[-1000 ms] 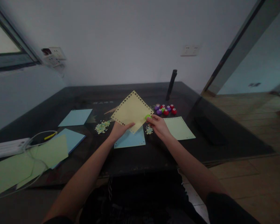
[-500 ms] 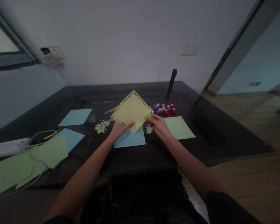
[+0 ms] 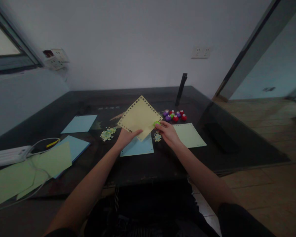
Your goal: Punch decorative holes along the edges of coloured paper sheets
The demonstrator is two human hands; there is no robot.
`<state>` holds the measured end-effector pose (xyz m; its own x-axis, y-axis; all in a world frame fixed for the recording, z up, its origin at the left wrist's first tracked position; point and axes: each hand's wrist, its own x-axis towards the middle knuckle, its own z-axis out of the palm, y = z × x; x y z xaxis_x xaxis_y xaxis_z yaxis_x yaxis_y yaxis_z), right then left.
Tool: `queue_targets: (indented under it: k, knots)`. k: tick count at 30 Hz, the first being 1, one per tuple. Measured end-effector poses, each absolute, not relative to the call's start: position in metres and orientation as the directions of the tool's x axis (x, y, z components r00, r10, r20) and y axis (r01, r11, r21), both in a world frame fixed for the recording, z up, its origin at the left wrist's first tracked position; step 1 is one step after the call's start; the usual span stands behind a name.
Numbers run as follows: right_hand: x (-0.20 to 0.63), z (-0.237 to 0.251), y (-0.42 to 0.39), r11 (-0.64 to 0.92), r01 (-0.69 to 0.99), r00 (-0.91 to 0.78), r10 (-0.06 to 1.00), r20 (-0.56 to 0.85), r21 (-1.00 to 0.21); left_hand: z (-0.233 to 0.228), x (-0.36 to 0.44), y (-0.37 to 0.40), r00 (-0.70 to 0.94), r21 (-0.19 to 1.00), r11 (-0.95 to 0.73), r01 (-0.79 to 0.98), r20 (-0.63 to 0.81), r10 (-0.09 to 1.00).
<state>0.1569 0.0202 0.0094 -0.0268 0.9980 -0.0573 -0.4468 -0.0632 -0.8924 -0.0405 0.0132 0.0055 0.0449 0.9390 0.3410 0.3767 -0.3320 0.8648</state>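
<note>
Left hand (image 3: 125,137) pinches the yellow sheet (image 3: 139,117); right hand (image 3: 167,131) grips the green punch (image 3: 156,123) at its nearly fully perforated border.

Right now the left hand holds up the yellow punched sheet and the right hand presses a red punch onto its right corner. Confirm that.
Not quite: the punch in the right hand is green, not red, as the head view shows. The red punches sit on the table behind it. The left hand does hold up the yellow punched sheet.
</note>
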Motion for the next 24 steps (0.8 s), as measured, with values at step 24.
queue_targets:
  k: [24]
  knots:
    - [0.1591, 0.0069, 0.0208, -0.046, -0.389, -0.022, 0.999, -0.041, -0.920, 0.0083, -0.0379, 0.0103, 0.051, 0.861, -0.333, 0.385, 0.341, 0.939]
